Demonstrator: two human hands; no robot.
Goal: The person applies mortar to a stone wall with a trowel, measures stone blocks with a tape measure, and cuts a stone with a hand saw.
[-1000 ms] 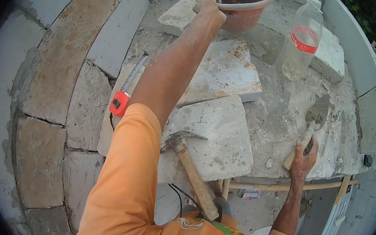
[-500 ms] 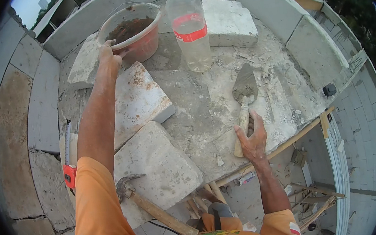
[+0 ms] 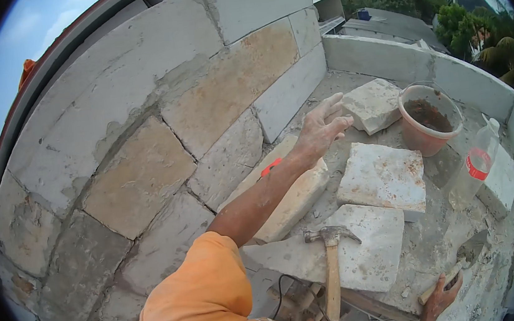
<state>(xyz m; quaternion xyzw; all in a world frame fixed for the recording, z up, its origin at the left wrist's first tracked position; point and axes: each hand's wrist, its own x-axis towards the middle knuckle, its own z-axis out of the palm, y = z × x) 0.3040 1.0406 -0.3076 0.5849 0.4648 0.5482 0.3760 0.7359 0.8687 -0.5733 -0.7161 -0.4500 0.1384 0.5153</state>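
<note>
My left hand (image 3: 319,126) reaches out open above the slab beside the block wall (image 3: 121,181), fingers apart and empty. A red tape measure (image 3: 270,166) lies on a long block, partly behind my forearm. My right hand (image 3: 444,297) grips the handle of a trowel (image 3: 474,245) on the dusty slab. A wood-handled claw hammer (image 3: 332,271) rests on a pale loose block (image 3: 379,254). A pink bucket (image 3: 424,140) with dark material inside stands near another loose block (image 3: 377,107), with a clear plastic bottle (image 3: 463,189) to its right.
More pale blocks (image 3: 378,176) lie on the slab. A low parapet (image 3: 377,54) bounds the back and right. A black cable (image 3: 285,280) runs below the hammer at the front edge. Roofs and trees stand beyond.
My left hand has let go of the bucket rim and moved left toward the wall, fingers opened. The view has swung left and up. My right hand still grips the trowel.
</note>
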